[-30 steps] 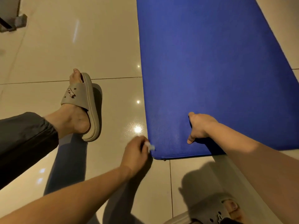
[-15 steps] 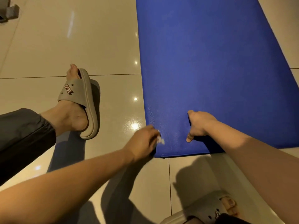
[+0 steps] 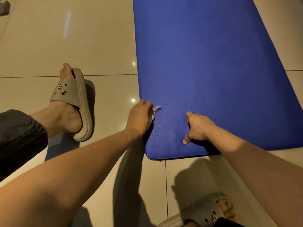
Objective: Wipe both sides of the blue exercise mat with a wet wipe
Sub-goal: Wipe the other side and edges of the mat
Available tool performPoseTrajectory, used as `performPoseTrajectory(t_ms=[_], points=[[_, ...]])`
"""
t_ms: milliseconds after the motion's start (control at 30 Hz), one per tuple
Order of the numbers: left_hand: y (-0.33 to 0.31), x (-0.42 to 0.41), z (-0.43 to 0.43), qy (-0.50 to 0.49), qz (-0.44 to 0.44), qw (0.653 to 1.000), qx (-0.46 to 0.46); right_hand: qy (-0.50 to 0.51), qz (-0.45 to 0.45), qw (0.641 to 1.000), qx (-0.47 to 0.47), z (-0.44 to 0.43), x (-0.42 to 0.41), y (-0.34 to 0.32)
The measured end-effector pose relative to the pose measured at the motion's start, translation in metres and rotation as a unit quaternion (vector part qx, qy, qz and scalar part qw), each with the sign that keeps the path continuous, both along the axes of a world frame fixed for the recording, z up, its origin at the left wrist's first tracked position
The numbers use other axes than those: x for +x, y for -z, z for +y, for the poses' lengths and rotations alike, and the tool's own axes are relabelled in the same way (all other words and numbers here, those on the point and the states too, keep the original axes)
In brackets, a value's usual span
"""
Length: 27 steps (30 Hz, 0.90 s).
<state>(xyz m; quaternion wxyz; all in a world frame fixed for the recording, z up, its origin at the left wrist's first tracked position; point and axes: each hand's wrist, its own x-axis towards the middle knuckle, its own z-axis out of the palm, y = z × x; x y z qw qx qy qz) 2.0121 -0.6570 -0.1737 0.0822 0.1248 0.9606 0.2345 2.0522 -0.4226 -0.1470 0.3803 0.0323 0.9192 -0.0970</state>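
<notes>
- the blue exercise mat (image 3: 205, 71) lies flat and unrolled on the tiled floor (image 3: 98, 46), one face up, stretching away beyond the fingertips of both hands.
- the left hand (image 3: 141, 117) has its fingers curled round a crumpled white wet wipe (image 3: 155, 109); a bit of wipe pokes out past the fingertips and touches the mat just inside its left edge.
- the right hand (image 3: 198, 126) is curled into a fist with nothing visible in it. its knuckles rest on the mat to the right of the wipe, and the thumb points back toward the near edge, probably to pin the mat in place.
- my judgement: the upper face is being wiped at the near left corner. no damp streaks show, so i cannot tell how much of this face is done.
- left to do: likely the rest of this face ahead of the fingers, then turning the mat over and wiping the underside.
</notes>
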Motion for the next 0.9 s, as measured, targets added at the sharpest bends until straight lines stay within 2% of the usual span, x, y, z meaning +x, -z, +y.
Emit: performPoseTrajectory(t_ms=[67,200,300,333,400,467,533,600,700,767,833,900], points=[[-0.001,0.041,-0.002,0.101,-0.015,0.995,0.004,-0.006,0.001,1.000,0.003,0.000,-0.001,0.000],[-0.010,0.102,-0.020,0.302,-0.074,0.950,-0.002,-0.006,0.002,1.000,-0.002,-0.001,-0.001,-0.001],[-0.005,0.063,-0.022,0.411,0.032,0.911,-0.013,0.004,0.004,1.000,-0.012,0.000,0.001,-0.001],[-0.003,0.042,-0.020,0.412,0.072,0.908,-0.018,0.011,0.004,1.000,-0.018,0.001,0.001,-0.001],[0.000,-0.003,-0.015,0.340,0.111,0.933,-0.033,0.022,0.009,0.999,-0.032,0.002,0.003,0.000],[0.002,-0.042,-0.013,0.201,0.101,0.972,-0.071,0.029,0.016,0.999,-0.039,0.004,0.006,0.002],[0.000,-0.056,-0.009,0.077,0.067,0.992,-0.075,0.029,0.017,0.999,-0.041,0.004,0.006,0.003],[-0.005,-0.037,0.003,0.051,0.042,0.997,-0.049,0.026,0.017,0.999,-0.039,0.005,0.005,0.004],[-0.007,0.038,0.015,0.158,0.014,0.987,0.011,0.017,0.019,0.999,-0.041,0.006,0.004,0.005],[-0.012,0.077,0.005,0.253,-0.027,0.967,0.017,0.013,0.012,0.998,-0.063,0.008,0.005,0.005],[-0.012,0.077,-0.008,0.366,-0.045,0.929,-0.002,0.015,-0.001,0.997,-0.081,0.017,0.003,0.000],[-0.010,0.051,-0.013,0.475,0.007,0.879,-0.038,-0.005,0.007,0.999,-0.037,0.036,-0.008,-0.012]])
